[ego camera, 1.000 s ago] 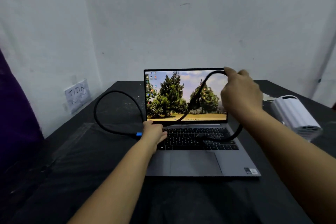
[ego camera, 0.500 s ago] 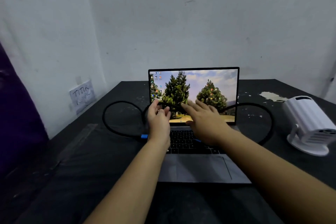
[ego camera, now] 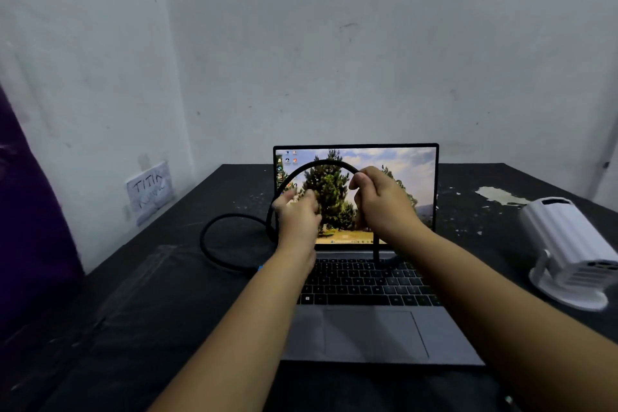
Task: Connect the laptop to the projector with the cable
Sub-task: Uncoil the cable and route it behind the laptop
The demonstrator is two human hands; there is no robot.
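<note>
An open grey laptop [ego camera: 374, 334] stands on the black table [ego camera: 167, 311], its screen showing trees. A thick black cable [ego camera: 314, 164] loops on the table left of the laptop, then arches up in front of the screen. My right hand [ego camera: 384, 204] pinches the arch at its top right, and the cable drops from there onto the keyboard. My left hand [ego camera: 296, 216] is blurred, fingers apart, just right of the rising cable. A blue plug [ego camera: 260, 267] shows at the laptop's left side, mostly behind my forearm. The white projector [ego camera: 568, 244] sits on its stand at the right.
White walls close the table on the left and back. A taped paper note [ego camera: 150, 189] hangs low on the left wall. Purple fabric [ego camera: 30, 227] fills the left edge. A white paint patch [ego camera: 498, 196] marks the table behind the projector.
Half a second ago both hands were flat and low by the screen with the cable lying behind the laptop. Now my right hand has lifted the cable into an arch before the screen.
</note>
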